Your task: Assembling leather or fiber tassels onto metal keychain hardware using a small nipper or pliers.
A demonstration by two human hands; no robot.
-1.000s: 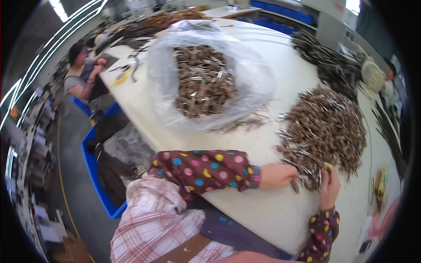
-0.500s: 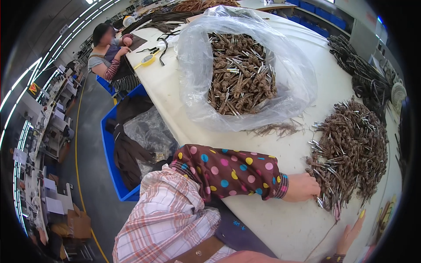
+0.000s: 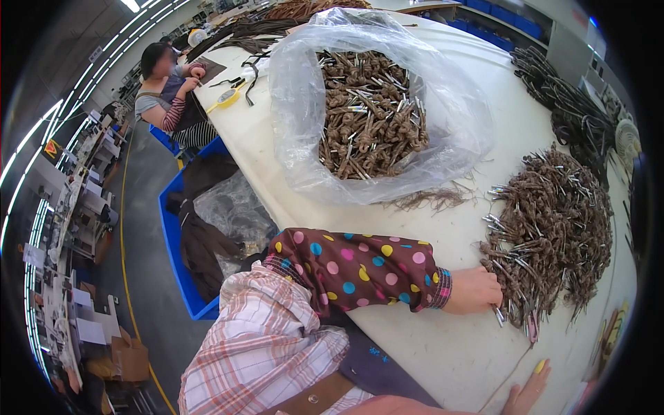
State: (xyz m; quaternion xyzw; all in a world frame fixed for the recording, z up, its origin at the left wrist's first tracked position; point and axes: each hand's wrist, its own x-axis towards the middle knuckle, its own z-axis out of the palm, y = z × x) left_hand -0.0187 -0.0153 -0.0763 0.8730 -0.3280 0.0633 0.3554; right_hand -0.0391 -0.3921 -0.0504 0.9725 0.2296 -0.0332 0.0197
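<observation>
My left hand, in a polka-dot sleeve cover, rests at the near left edge of a heap of knotted brown cords with silver metal tips. Its fingers are curled against the cords, and a silver tip shows just below them; what they grip is hidden. Lower right, my right hand is held with fingers stretched and apart, nothing in it. One fingertip wears a yellow cover. Between the hands, at the heap's near edge, lies a small pink-handled tool, with a thin brown strand below it.
A clear plastic bag full of similar cords stands open on the white table. Left of the table is a blue bin with dark fabric and plastic. Dark cord bundles lie far right. A co-worker sits far left.
My right hand has moved down and left, away from the heap. My left hand stays at the heap's edge with its fingers curled. The whole view has shifted slightly.
</observation>
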